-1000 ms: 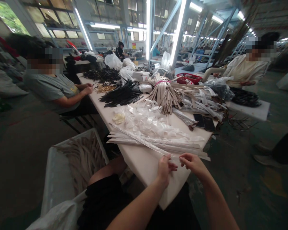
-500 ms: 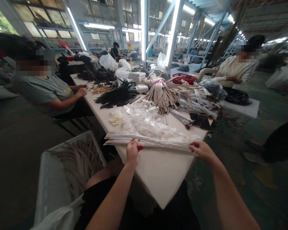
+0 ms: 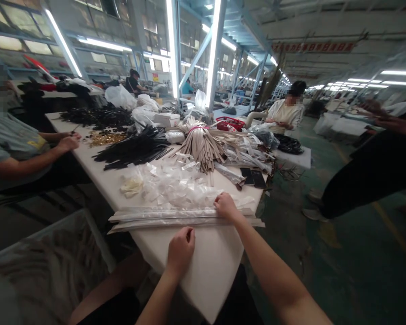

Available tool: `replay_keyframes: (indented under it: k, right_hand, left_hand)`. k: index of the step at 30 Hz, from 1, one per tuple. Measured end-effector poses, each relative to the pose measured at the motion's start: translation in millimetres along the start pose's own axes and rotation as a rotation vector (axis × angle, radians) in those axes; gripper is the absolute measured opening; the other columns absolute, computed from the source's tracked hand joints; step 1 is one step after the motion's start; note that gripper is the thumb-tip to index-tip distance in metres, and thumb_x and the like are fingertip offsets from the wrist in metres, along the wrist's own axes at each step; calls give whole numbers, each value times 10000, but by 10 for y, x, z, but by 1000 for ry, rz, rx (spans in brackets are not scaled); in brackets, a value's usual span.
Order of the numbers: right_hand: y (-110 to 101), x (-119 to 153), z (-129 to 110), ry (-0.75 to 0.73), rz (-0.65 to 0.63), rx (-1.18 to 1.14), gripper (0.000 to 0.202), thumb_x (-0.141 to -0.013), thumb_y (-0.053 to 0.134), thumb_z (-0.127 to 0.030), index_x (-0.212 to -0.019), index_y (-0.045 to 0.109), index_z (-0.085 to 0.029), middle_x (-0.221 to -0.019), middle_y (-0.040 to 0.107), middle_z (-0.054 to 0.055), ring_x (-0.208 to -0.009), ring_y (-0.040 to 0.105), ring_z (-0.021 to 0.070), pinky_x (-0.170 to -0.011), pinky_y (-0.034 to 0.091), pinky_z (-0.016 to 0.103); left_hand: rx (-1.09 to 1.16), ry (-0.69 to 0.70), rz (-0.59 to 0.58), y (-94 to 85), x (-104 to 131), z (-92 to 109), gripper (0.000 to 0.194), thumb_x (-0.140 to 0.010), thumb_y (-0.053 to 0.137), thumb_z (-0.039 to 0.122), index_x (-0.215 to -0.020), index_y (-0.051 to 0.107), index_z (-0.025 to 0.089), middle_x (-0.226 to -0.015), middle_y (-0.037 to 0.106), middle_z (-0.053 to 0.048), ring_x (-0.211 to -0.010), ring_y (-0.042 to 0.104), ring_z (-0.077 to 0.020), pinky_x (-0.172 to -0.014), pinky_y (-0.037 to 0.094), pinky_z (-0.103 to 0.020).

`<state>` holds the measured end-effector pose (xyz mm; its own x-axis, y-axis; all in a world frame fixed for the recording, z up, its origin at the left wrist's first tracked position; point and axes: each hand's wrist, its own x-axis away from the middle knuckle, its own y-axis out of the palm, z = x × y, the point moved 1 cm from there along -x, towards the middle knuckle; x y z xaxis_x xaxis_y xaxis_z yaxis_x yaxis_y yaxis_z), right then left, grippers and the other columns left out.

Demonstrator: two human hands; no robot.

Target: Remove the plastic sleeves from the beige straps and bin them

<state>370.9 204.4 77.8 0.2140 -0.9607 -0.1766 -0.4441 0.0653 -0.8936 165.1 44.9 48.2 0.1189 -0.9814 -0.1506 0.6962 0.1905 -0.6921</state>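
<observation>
A bundle of long pale strips (image 3: 162, 217) lies flat across the near part of the table. Just below it, near the table's corner, my left hand (image 3: 182, 247) is curled closed; what it holds, if anything, is hidden. My right hand (image 3: 225, 206) reaches over the right part of the strips with its fingers pressed together, at the edge of a heap of clear plastic pieces (image 3: 176, 180). What lies between those fingertips is too small to make out. A cream-coloured crumpled piece (image 3: 131, 186) rests at the heap's left end.
Black strips (image 3: 131, 146), a tied beige bunch (image 3: 203, 142), a red basket (image 3: 230, 123) and dark phone-like slabs (image 3: 253, 177) lie farther back on the table (image 3: 203, 271). A white bin (image 3: 98, 239) of strips stands at left. People sit left and right; another stands at right.
My left hand has come off the strips towards me, and my right hand has moved inward from their right end to the plastic heap's edge. The view has turned right.
</observation>
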Motion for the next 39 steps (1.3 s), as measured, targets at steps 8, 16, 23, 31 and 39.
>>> replay_keyframes:
  k: [8, 16, 23, 31, 39]
  right_hand:
    - [-145, 370, -641, -66, 54, -546, 117, -884, 570, -214, -952, 658, -180, -756, 691, 20, -658, 624, 145, -649, 455, 243]
    - [155, 1044, -1043, -40, -100, -865, 189, -816, 622, -163, -999, 657, -195, -781, 699, 7, -681, 650, 140, -631, 493, 233]
    - [80, 1130, -957, 73, -171, -965, 230, -796, 666, -230, -1019, 637, -187, -791, 697, 15, -585, 573, 109, -523, 419, 204]
    - [152, 1340, -759, 178, -499, -1002, 314, -654, 666, -113, -960, 726, -156, -671, 578, -31, -586, 509, 92, -543, 388, 199]
    - [301, 1469, -759, 236, -521, -1144, 167, -712, 718, -294, -738, 656, -142, -674, 606, -2, -578, 546, 110, -573, 458, 237]
  left_hand:
    - [275, -14, 5, -56, -39, -45, 292, -898, 549, 453, -894, 725, 219, -837, 721, -74, -757, 658, -240, -689, 457, -306]
    - [1121, -313, -100, 86, -174, -92, 435, -776, 730, 512, -1020, 713, 153, -896, 710, -94, -708, 619, -176, -617, 460, -255]
    - [1079, -229, -81, -42, -173, -88, 307, -709, 820, 394, -858, 685, 163, -732, 642, -18, -659, 583, -145, -620, 464, -241]
    - [865, -65, -1, -382, -172, -28, 199, -759, 759, 327, -887, 702, 186, -862, 706, -56, -814, 662, -198, -788, 523, -312]
    - [761, -148, 314, -311, -225, -217, 210, -740, 754, 320, -872, 682, 174, -974, 712, -99, -887, 675, -216, -870, 525, -349]
